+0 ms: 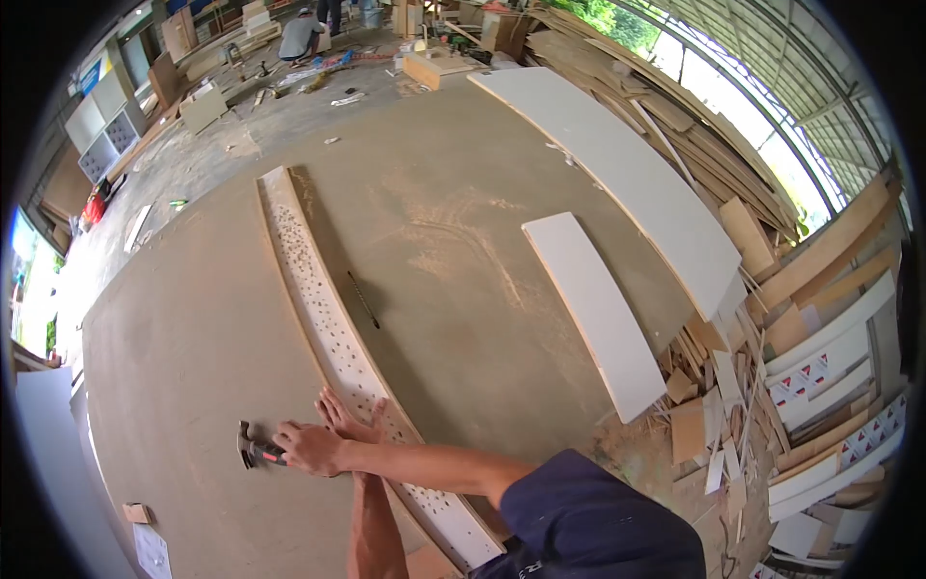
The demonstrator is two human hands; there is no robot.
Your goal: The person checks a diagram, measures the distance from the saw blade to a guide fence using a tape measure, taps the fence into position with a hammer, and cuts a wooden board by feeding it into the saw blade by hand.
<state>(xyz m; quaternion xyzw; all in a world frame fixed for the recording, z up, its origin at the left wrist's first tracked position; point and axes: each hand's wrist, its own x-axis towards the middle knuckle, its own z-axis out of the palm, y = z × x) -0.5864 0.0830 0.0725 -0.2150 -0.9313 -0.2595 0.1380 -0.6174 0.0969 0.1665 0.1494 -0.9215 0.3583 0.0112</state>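
Note:
My right hand (311,448) is closed around the handle of a claw hammer (249,446), whose head points left above the brown panel surface. My right forearm crosses over my left wrist. My left hand (345,419) lies with fingers spread on a long, narrow channel-like board (328,314). This board has wooden side edges and a white inner face scattered with small dark specks or holes. A thin dark rod (364,299), perhaps a pencil or bit, lies to the right of the board.
A short white panel (598,318) and a longer white panel (627,183) lie to the right on the large brown surface (193,338). Wood offcuts (709,415) and stacked boards (666,116) line the right side. A small wood block (138,513) sits lower left. Another person (301,37) crouches far back.

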